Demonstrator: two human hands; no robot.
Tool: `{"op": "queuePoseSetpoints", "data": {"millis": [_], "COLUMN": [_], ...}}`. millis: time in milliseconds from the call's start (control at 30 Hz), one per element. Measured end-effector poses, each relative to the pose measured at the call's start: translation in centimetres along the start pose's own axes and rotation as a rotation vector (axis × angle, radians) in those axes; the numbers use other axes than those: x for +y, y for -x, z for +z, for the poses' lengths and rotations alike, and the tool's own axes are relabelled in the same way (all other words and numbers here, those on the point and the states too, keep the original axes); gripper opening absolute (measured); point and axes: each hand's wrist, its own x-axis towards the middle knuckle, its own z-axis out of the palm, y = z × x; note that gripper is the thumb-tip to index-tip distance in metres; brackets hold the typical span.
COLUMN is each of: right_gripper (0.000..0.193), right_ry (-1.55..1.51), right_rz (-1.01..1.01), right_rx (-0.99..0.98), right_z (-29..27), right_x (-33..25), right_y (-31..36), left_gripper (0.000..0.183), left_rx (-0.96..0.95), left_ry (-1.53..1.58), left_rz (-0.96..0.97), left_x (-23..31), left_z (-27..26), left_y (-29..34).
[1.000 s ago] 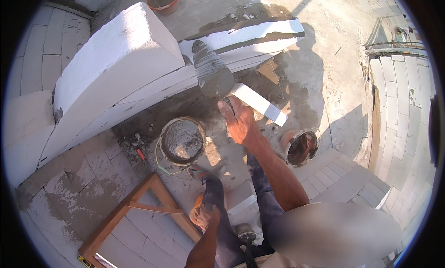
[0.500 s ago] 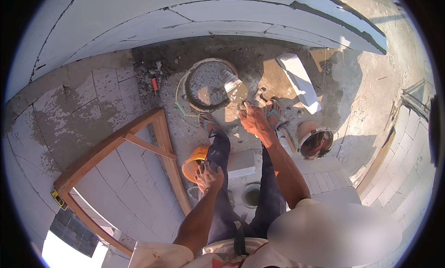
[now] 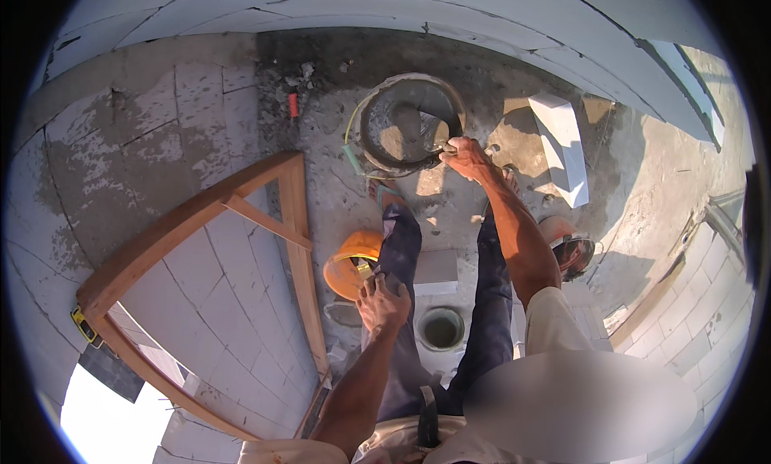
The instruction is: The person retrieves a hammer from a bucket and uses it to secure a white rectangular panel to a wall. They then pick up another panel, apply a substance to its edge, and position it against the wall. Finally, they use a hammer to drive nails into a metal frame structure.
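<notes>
My right hand (image 3: 468,160) is closed around the handle of a trowel (image 3: 434,131), over the right side of a round bucket (image 3: 375,145) of grey wet mortar (image 3: 407,125). The trowel's blade is down in the bucket and partly covered, so its outline is hard to make out. My left hand (image 3: 383,306) rests on my left knee with its fingers spread, holding nothing. Just beyond it lies a rounded orange hard-hat-like shell (image 3: 340,276) with something yellow and dark inside.
A brown wooden frame (image 3: 193,211) leans at the left, with a yellow level (image 3: 83,326) by its corner. White blocks (image 3: 560,147) lie right of the bucket and between my legs. A reddish bucket (image 3: 568,247) stands right; a round container (image 3: 440,329) sits between my feet.
My right hand has turned the trowel down into the mortar; its blade was held up at the bucket's rim before. The view has shifted, and my left hand stays on the knee.
</notes>
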Motion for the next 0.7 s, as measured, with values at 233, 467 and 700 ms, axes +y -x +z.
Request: {"op": "queuePoseSetpoints", "data": {"millis": [233,467,700], "right_gripper": [0.033,0.03,0.037], "right_ry": [-0.422,-0.85,-0.945], "right_rz": [-0.401,-0.55,-0.319], "right_rx": [0.209,0.576,0.832], "right_z": [-0.1,-7.7,-19.1], "right_x": [3.5,-0.2,-3.3], "right_y": [8.5,22.9,28.9], "left_gripper": [0.064,0.065,0.065], "left_rx": [0.023,0.03,0.12], "left_ry": [-0.062,-0.099,-0.157], "left_rz": [0.02,0.008,0.036], "left_x": [0.8,2.8,3.5], "left_z": [-0.8,-0.5,0.4], "left_y": [-0.3,0.9,0.8]}}
